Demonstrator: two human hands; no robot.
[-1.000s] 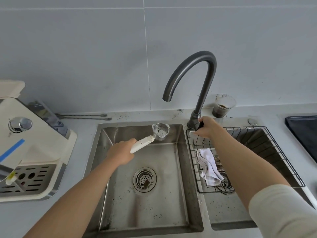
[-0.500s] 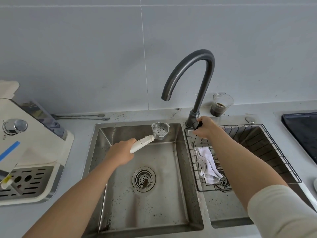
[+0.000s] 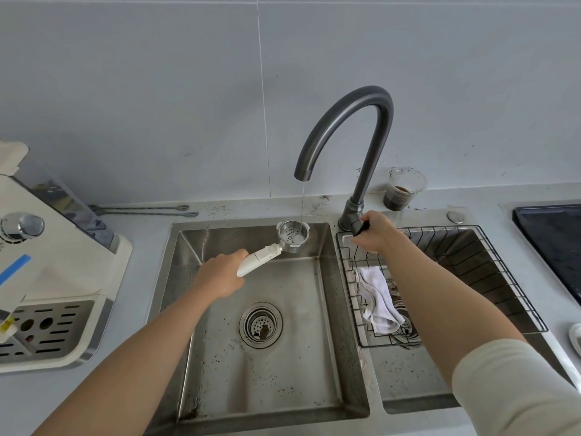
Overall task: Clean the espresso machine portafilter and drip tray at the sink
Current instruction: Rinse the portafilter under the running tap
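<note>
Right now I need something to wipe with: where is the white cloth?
The white cloth lies in the wire basket over the right basin, beside the divider, below the right hand.

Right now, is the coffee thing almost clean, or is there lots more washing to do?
Just starting. Done: the portafilter is off the espresso machine and emptied, save some coffee specks. In hand: the left hand holds it under the faucet as a thin stream of water runs in; the right hand is on the lever. Left: finishing that rinse, and the drip tray, which sits in the machine.
</note>
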